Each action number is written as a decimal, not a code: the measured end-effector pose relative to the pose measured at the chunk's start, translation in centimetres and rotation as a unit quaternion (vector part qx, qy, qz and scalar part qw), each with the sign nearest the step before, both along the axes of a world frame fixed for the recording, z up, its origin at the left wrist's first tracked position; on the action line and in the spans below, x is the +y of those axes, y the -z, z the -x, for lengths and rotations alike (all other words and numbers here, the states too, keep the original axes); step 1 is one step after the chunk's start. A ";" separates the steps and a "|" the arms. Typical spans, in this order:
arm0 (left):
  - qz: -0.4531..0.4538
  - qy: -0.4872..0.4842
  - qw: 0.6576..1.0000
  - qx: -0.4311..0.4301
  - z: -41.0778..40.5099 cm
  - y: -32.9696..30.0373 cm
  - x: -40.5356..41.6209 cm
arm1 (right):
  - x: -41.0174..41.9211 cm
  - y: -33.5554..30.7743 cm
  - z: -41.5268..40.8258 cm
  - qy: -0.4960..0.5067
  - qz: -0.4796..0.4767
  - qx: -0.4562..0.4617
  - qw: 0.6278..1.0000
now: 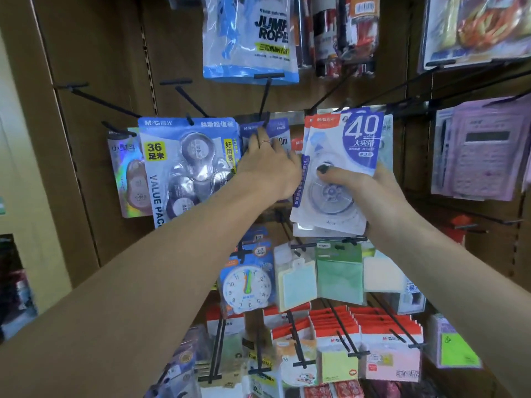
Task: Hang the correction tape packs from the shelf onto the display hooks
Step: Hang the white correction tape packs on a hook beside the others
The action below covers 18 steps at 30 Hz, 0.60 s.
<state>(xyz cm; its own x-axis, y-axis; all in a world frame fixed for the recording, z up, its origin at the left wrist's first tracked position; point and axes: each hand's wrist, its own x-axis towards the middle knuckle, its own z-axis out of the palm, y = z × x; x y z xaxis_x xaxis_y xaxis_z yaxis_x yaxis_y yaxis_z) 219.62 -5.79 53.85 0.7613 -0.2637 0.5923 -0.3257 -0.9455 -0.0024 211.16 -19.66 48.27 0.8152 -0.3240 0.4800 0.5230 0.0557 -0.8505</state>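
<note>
While the right hand (370, 193) clasps a fanned stack of correction tape packs (336, 173), thumb across the front one, the left hand (265, 165) pinches a blue pack (265, 130) onto a black display hook (265, 101). Next, judging by this, comes threading another pack's hole over the prong beside the value pack (186, 165).

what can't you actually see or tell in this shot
- Head view: whether the dark blue pack is on its hook yet; the left hand covers it.
- How many packs are in the stack; the right hand and the front pack hide the rest.
- The left hand's fingers partly hide behind the pack.
- Small print on the packs is blurred.
</note>
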 end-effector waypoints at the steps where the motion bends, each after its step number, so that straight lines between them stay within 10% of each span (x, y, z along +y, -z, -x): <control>1: -0.023 -0.012 1.000 0.014 -0.8 -0.3 -0.1 | 0.0 0.1 -0.1 0.007 0.007 0.000 1.000; 11: 0.159 -0.012 0.982 0.104 -0.4 -1.1 -1.5 | -0.1 0.5 0.0 -0.005 -0.009 -0.011 1.000; 18: 0.353 0.206 0.904 0.125 4.5 1.4 1.1 | 0.0 0.5 0.6 -0.069 -0.030 -0.008 0.997</control>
